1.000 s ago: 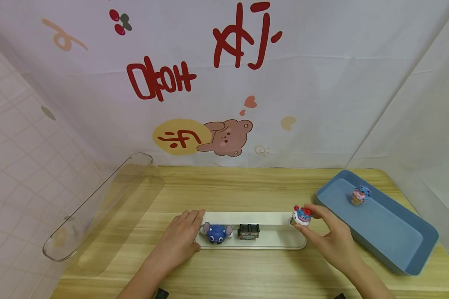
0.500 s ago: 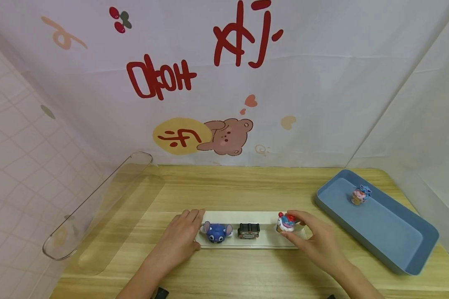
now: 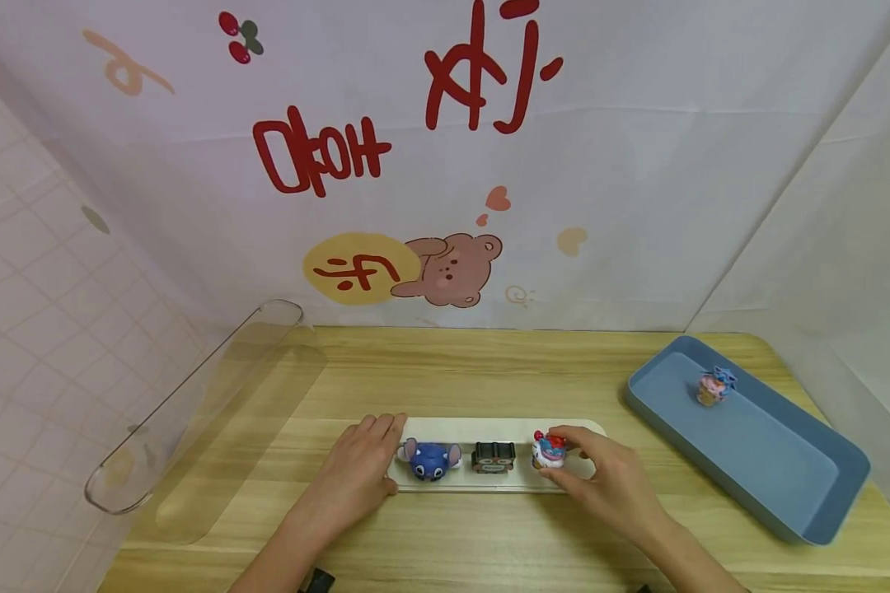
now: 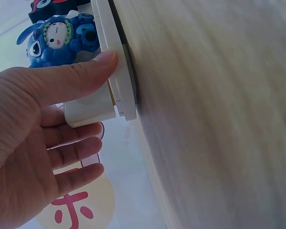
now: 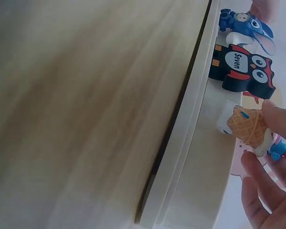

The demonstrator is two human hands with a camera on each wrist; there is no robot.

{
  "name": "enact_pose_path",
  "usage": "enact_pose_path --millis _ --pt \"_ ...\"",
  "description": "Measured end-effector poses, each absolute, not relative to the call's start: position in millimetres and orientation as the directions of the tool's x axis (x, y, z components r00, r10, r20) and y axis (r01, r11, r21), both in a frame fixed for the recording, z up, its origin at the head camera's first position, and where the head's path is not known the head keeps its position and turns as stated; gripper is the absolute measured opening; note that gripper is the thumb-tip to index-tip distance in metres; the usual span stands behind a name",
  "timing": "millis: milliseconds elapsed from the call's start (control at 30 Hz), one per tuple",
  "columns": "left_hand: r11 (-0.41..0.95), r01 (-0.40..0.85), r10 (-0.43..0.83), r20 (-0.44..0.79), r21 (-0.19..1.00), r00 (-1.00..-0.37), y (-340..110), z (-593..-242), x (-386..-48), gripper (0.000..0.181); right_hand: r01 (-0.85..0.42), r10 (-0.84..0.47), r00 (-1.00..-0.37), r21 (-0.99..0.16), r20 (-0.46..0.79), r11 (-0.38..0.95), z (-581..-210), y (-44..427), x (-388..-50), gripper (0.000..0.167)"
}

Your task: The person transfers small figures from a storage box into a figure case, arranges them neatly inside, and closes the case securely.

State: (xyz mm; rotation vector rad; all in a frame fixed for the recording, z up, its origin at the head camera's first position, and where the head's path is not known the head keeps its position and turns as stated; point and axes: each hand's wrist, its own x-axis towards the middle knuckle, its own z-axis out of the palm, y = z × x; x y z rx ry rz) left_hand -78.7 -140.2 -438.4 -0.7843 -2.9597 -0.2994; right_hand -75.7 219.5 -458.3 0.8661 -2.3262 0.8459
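Note:
My left hand (image 3: 359,469) grips the left end of a long white display base (image 3: 445,430), with its thumb on the front edge in the left wrist view. On the base stand a blue long-eared figurine (image 3: 428,463) and, to its right, a black owl block (image 5: 243,69) marked "Seven". My right hand (image 3: 615,473) pinches an ice-cream figurine (image 3: 547,453) between thumb and fingers, right of the owl. Its waffle cone shows in the right wrist view, low over the base; whether it touches the base I cannot tell.
A blue tray (image 3: 779,445) lies slanted at the right, holding another ice-cream figurine (image 3: 714,387) with a blue top. At the left lies a long clear plastic cover (image 3: 215,420). White printed cloth (image 3: 623,181) hangs behind the wooden table (image 3: 452,543).
My right hand has carried the ice-cream figurine leftward and down, from the base's right end to beside the owl block. The left hand has stayed in place.

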Motion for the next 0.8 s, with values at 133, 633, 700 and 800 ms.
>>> enact_pose_path --millis 133,633,700,800 --pt "0.850 0.497 0.484 0.114 0.173 -0.868 -139.9 -437.7 -78.7 0.092 -0.694 -0.385 -0.671 -0.356 0.633 0.626 -458.7 219.1 -75.1 0.054" --pt "0.850 0.494 0.482 0.108 0.185 -0.870 -140.1 -437.6 -78.7 0.093 -0.677 -0.414 -0.679 -0.298 0.606 0.673 -461.5 212.7 -77.1 0.064" --pt "0.850 0.494 0.482 0.108 0.184 -0.870 -140.1 -437.8 -79.1 0.093 -0.672 -0.411 -0.682 -0.296 0.605 0.679 -460.7 212.0 -77.2 0.064" --pt "0.850 0.493 0.481 0.107 0.184 -0.870 -140.2 -438.2 -79.5 0.094 -0.662 -0.411 -0.695 -0.300 0.590 0.687 -459.6 210.8 -77.4 0.063"
